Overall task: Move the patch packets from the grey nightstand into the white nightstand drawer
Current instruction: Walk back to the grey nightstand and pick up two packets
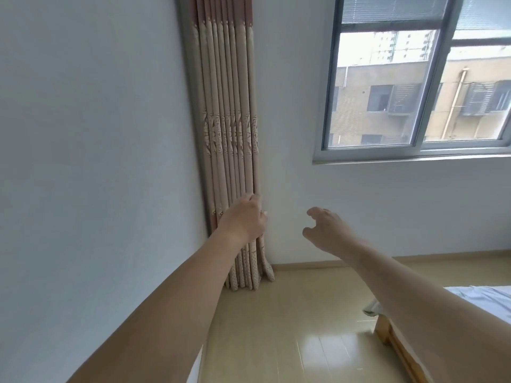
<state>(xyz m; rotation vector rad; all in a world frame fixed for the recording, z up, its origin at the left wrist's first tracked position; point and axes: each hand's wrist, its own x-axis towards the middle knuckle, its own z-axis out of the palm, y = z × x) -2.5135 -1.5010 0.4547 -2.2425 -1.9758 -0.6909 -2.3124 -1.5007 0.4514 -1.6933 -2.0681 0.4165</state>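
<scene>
bedroom corner, pleated pink-beige fabric curtain (229, 134) | left hand (244, 218) curled, right hand (327, 229) spread, both empty | no nightstands visible, so turn and find the grey one first

– Colours, please?

– The curtain (226, 128) is pink-beige in folds, with a darker rose top, a pale floral band midway and small dots near its hem. The walls (96, 134) are white. The window frame (414, 150) is grey.

– And lower down?

– The floor (304, 327) is glossy pale yellow-beige, my bed's sheet (486, 297) is light blue-white, and its frame (392, 335) is light wood.

ahead: bare wall (359, 205) | left: curtain (229, 134) | right: bed (481, 297)
</scene>
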